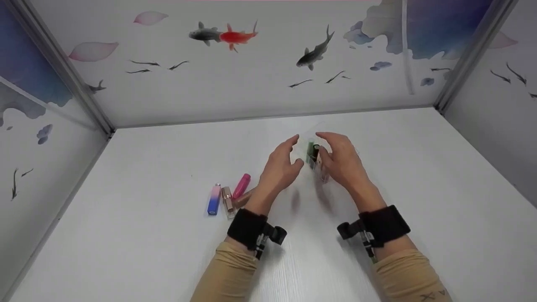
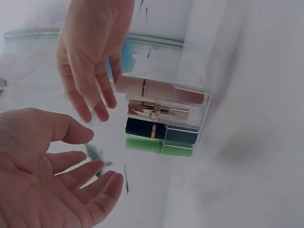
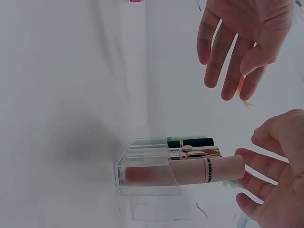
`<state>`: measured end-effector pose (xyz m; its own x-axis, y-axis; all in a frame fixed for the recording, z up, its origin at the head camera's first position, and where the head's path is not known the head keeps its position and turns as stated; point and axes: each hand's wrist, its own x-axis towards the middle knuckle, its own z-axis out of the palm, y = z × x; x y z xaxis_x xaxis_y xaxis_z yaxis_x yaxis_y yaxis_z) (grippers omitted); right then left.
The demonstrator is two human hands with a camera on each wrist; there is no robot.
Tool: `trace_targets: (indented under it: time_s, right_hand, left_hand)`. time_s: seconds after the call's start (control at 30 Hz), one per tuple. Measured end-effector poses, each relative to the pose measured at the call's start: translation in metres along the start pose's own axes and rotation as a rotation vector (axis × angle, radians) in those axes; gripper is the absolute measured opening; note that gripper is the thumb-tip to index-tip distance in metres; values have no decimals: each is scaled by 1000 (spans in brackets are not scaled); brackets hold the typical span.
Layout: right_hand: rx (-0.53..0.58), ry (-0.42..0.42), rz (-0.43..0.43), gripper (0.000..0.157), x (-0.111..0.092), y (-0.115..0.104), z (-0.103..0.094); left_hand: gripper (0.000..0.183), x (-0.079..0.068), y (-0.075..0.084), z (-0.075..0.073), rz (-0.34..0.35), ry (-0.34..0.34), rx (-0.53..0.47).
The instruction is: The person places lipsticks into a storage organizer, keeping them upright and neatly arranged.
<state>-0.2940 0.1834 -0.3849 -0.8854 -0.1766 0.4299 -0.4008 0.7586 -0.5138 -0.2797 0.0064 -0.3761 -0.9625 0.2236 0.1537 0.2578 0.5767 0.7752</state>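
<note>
A clear plastic lipstick holder (image 3: 156, 210) stands on the white table between the two hands. Upright in its slots are a pale pink lip gloss tube (image 3: 192, 171), a gold lipstick (image 2: 159, 112), a dark tube (image 2: 145, 128) and a green tube (image 2: 142, 144). To the left of the holder is my left hand (image 1: 280, 167), fingers loosely bent with nothing in them. My right hand (image 1: 345, 162) is at the holder's right side, its fingers by the top of the pale pink tube. Whether they touch that tube I cannot tell.
Left of the left forearm lie a pink-and-blue tube (image 1: 214, 200), a gold lip tube (image 1: 227, 199), a magenta tube (image 1: 241, 186) and a brownish tube (image 1: 242, 200) partly hidden by the wrist. White printed panels (image 1: 260, 92) enclose the table's back and sides.
</note>
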Motion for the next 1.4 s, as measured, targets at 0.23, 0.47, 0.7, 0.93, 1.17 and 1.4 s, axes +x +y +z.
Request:
trace_targets:
  time_s: [0.23, 0.47, 0.7, 0.93, 1.17, 1.4]
  right_hand:
    - [11, 19, -54, 37, -3, -12, 1]
    - [18, 72, -169, 33, -5, -24, 4]
    - [-10, 102, -282, 31, -8, -35, 12]
    - [-5, -26, -281, 28, -17, -50, 26]
    - [34, -216, -337, 25, -23, -62, 41]
    - [59, -411, -369, 28, -28, -70, 50]
  left_hand:
    - [55, -11, -6, -31, -10, 44, -30]
    - [55, -24, -12, -53, -19, 55, -21]
    - [52, -33, -18, -66, -37, 37, 44]
    - [43, -44, -26, -78, -89, -27, 151]
    - [31, -58, -30, -93, -178, -155, 306]
    - [31, -67, -31, -98, -196, -245, 439]
